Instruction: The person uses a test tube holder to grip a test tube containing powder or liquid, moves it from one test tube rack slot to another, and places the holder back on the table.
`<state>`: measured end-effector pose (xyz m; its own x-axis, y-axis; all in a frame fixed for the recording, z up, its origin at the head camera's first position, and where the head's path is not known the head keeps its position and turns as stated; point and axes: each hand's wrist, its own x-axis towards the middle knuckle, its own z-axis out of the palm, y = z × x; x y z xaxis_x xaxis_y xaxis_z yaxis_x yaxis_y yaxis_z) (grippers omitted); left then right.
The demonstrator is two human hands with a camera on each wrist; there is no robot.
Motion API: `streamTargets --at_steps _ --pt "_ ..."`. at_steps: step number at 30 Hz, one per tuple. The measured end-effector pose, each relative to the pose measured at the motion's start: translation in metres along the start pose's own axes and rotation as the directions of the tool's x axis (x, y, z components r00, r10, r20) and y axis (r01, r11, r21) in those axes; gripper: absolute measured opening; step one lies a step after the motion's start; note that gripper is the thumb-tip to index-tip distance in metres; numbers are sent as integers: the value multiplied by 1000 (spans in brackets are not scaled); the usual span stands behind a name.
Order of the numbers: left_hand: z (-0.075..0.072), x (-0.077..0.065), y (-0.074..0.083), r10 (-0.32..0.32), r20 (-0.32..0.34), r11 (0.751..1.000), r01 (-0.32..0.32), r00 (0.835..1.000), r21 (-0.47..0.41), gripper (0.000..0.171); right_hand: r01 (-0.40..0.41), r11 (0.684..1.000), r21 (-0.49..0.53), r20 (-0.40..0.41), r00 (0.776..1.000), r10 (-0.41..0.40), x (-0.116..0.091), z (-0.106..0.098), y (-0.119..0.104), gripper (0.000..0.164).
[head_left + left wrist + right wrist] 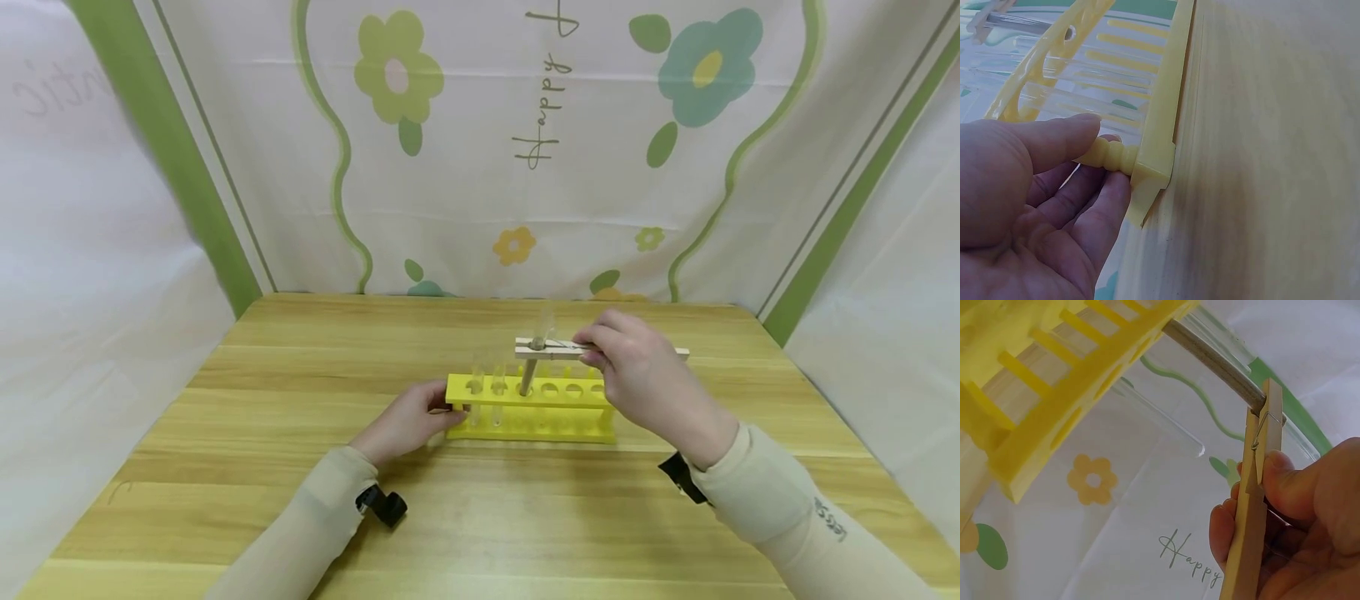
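Head view: right hand (647, 379) gripped the clamp (558, 353), tube (529, 377) left of its fingers.
Tube slanted down to the rack (561, 402) the left hand (407, 423) grasped.

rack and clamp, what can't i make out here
Head view: upper right end of the yellow test tube rack, partly behind the right hand.
Left wrist view: top of the rack's left post, covered by the left hand.
Right wrist view: handle end of the wooden test tube clamp, cut off by the bottom edge.
Head view: lettering on right sleeve, too blurred to read.
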<state>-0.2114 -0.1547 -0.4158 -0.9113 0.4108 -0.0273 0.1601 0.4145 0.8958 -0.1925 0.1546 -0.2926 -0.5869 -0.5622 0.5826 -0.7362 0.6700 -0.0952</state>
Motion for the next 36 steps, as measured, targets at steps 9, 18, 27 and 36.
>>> streamTargets --at_steps 9,18,27,36 --pt "0 1 1 5 6 1000 -5 1000 -5 27 -13 1000 5 27 1000 13 -2 9 2 10" --pt "0 1 2 12 7 1000 -12 1000 -6 27 -30 1000 8 65 997 30 -6 20 4 8" --pt "-1 1 0 14 18 1000 -14 1000 -4 26 -41 999 -11 92 995 42 -9 27 5 9" --pt "-2 2 -2 7 16 1000 -7 1000 2 24 -59 998 -6 120 991 59 -11 33 7 10"
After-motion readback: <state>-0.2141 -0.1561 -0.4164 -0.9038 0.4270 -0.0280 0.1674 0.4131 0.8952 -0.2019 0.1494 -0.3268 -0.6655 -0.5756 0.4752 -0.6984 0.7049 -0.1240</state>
